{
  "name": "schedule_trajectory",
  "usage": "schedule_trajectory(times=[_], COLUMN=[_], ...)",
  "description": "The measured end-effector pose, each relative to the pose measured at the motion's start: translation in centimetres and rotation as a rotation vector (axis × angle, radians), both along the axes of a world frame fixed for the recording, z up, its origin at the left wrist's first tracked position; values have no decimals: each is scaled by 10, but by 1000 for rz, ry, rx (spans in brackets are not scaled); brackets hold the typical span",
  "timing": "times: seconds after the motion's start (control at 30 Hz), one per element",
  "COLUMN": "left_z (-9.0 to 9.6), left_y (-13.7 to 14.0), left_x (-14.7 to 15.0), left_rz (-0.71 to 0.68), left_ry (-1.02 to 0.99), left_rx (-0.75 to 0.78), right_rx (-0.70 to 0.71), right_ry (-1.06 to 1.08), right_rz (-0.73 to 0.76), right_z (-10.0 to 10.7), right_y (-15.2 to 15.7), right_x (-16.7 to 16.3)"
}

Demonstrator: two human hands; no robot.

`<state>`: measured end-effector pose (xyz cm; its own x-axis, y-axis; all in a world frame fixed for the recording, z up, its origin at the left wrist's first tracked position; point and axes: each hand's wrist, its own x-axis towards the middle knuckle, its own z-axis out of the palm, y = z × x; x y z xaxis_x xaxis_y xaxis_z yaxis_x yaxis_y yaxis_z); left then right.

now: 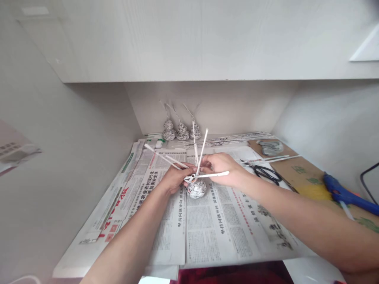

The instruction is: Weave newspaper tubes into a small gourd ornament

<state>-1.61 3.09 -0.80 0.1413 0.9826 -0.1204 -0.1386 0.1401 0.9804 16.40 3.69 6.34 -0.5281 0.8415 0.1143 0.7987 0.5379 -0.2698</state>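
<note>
A small round woven newspaper gourd (197, 190) sits on the newspaper sheets, between my two hands. Several rolled paper strips (202, 152) stick out from its top, some upright and others slanting to the left and right. My left hand (177, 177) is closed at the left side of the top, thumb and fingers pinching a strip there. From the right, my right hand (220, 169) pinches the base of the strips behind the gourd's top. Its fingertips are partly hidden by the strips.
Three finished-looking woven gourds (182, 133) stand by the back wall. Long paper rolls (227, 139) lie to their right. Black-handled scissors (268, 174), a grey rag-like lump (271, 148) and a blue glue gun (345, 195) lie on the right, around a cardboard sheet (291, 167). A cabinet (189, 43) overhangs the table.
</note>
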Motion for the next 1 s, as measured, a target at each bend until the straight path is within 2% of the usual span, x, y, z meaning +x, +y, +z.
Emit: schedule_trajectory(times=[0.13, 0.33, 0.63, 0.77, 1.0], left_z=[-2, 0, 1, -3, -3], left_y=[-2, -8, -11, -11, -11], left_x=[5, 11, 13, 13, 14], left_rz=[17, 42, 5, -53, -13], left_ry=[16, 93, 174, 184, 210], left_rx=[36, 88, 123, 172, 146], right_rx=[-47, -27, -176, -173, -178], right_ry=[102, 157, 206, 158, 90], right_rz=[-37, -58, -112, -141, -134], right_z=[-3, -5, -9, -4, -1], right_y=[2, -1, -2, -8, -5], right_x=[-1, 1, 5, 5, 11])
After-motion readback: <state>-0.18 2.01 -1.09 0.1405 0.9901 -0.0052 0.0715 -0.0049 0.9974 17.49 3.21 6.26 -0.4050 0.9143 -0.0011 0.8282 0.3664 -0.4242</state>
